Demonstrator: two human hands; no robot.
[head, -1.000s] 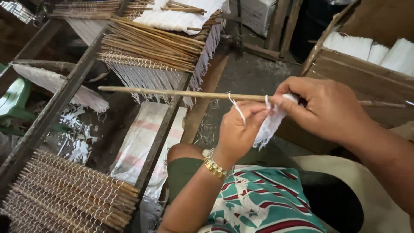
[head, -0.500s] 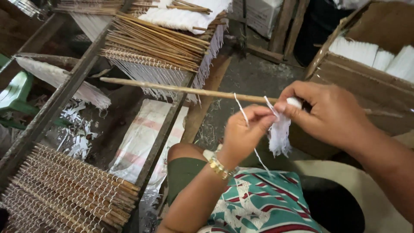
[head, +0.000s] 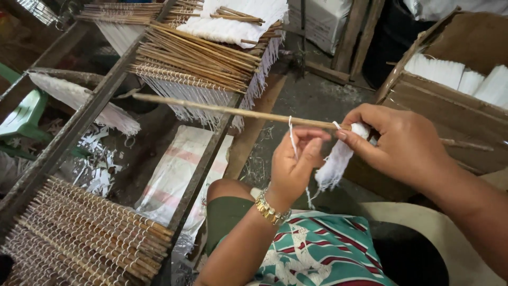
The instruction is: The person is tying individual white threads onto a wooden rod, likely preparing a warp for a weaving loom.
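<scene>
Taking the long stick [head: 233,111] as landmark: the rack [head: 95,114] of stacked sticks [head: 196,53] is lying behind it and to its left, the sack [head: 169,175] is lying below it, the cardboard box [head: 450,100] is sitting at its right end, and more bundled sticks [head: 84,233] are resting well before it, lower left.

Both forearms are raised in front of the torso, hands close together, nearly touching. Left hand [head: 292,164] is held palm-up-ish w/ fingers curled, thumb & index fingertip pinched together at top; a gold bracelet is worn on the wrist. Right hand [head: 402,143] is held knuckles-up, fingers closed in a grip, thumb pressed fwd toward the left fingertips.
</scene>
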